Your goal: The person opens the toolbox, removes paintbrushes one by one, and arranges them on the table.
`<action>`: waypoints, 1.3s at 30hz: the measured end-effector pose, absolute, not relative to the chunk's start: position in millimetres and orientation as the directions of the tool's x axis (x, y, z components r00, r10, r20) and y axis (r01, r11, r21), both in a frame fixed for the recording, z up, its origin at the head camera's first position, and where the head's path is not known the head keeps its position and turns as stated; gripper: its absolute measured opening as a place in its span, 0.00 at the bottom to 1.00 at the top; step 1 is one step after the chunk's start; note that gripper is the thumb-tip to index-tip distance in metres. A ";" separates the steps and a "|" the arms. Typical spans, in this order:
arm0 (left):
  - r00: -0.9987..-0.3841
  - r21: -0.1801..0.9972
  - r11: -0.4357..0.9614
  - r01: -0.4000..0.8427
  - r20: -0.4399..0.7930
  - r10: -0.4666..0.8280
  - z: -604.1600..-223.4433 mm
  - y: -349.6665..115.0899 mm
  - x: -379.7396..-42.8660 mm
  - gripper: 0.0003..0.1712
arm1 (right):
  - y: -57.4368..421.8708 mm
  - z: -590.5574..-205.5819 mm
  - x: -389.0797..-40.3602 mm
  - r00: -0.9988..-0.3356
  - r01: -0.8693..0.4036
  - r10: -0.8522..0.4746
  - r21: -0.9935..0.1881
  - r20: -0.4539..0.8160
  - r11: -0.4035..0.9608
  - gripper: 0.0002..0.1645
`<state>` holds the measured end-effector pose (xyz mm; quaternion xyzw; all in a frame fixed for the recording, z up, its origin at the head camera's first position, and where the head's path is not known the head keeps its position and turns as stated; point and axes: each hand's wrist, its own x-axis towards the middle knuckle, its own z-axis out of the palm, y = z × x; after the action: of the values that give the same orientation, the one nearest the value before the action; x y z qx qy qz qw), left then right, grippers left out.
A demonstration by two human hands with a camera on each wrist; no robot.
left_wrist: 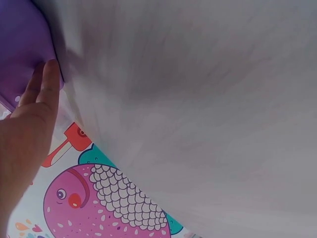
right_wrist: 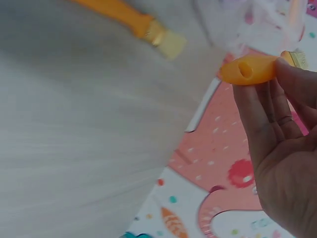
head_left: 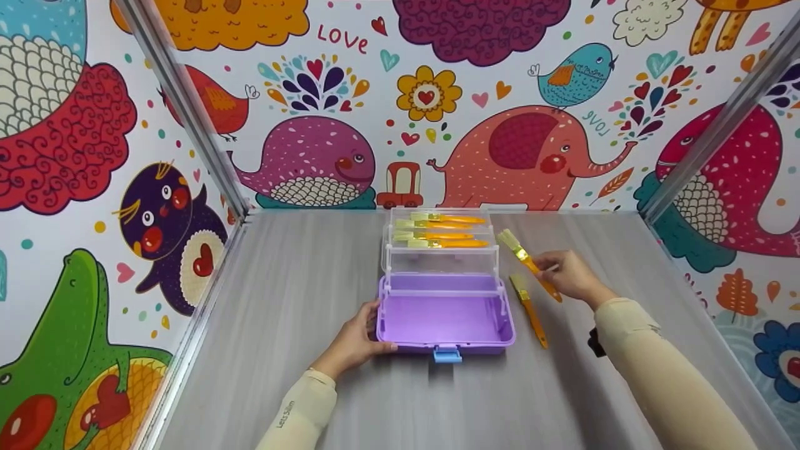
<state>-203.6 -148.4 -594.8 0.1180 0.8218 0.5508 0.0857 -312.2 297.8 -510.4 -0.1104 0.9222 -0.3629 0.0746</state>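
A purple plastic toolbox [head_left: 387, 345] stands open on the table, its front latch light blue. My left hand [head_left: 355, 337] holds its front left corner, thumb along the front and fingers against the side; the left wrist view shows these fingers [left_wrist: 50, 84] flat on the purple wall. My right hand [head_left: 570, 275] pinches a paintbrush [head_left: 551, 289] by its orange handle, bristles pointing up and left, right of the box. Below it another paintbrush [head_left: 532, 319] lies on the table. Several paintbrushes [head_left: 459, 244] lie in the clear upper trays behind the purple compartment.
The grey table [head_left: 300, 262] is bounded by printed walls at the back and both sides. Metal frame posts [head_left: 187, 106] run up the corners. The raised clear trays [head_left: 437, 259] stand at the back of the box on thin side arms.
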 end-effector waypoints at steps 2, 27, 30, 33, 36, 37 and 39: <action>-0.957 0.925 0.366 0.100 -0.011 0.290 -594.5 -148.7 -203.4 0.57 | 305.8 -515.6 -310.3 -0.968 -0.122 -0.240 -0.689 -0.078 0.714 0.16; -0.962 0.919 0.387 0.076 -0.035 0.272 -593.4 -149.4 -204.7 0.57 | 339.6 -554.6 -287.3 -0.964 0.067 -0.116 -0.642 -0.238 0.764 0.17; -0.962 0.918 0.389 0.074 -0.037 0.271 -592.8 -148.9 -204.7 0.57 | 338.4 -557.6 -285.8 -0.960 0.087 -0.109 -0.647 -0.257 0.757 0.17; -0.962 0.919 0.387 0.073 -0.038 0.271 -593.4 -148.7 -204.8 0.57 | 336.7 -560.4 -284.1 -0.960 0.091 -0.102 -0.640 -0.259 0.763 0.18; -0.961 0.921 0.382 0.075 -0.036 0.275 -594.0 -148.7 -204.7 0.57 | 334.7 -562.2 -282.6 -0.958 0.098 -0.100 -0.634 -0.269 0.767 0.19; -0.960 0.921 0.382 0.073 -0.038 0.276 -594.2 -148.7 -204.6 0.57 | 334.3 -562.9 -282.3 -0.958 0.095 -0.102 -0.630 -0.269 0.770 0.19; -0.960 0.923 0.379 0.071 -0.041 0.277 -594.2 -148.7 -204.2 0.57 | 333.0 -564.5 -281.5 -0.956 0.094 -0.103 -0.623 -0.273 0.776 0.19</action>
<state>-204.2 -148.7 -594.2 0.1055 0.8249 0.5473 0.0945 -281.5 333.0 -564.5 -0.0025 0.9308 -0.3344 0.1476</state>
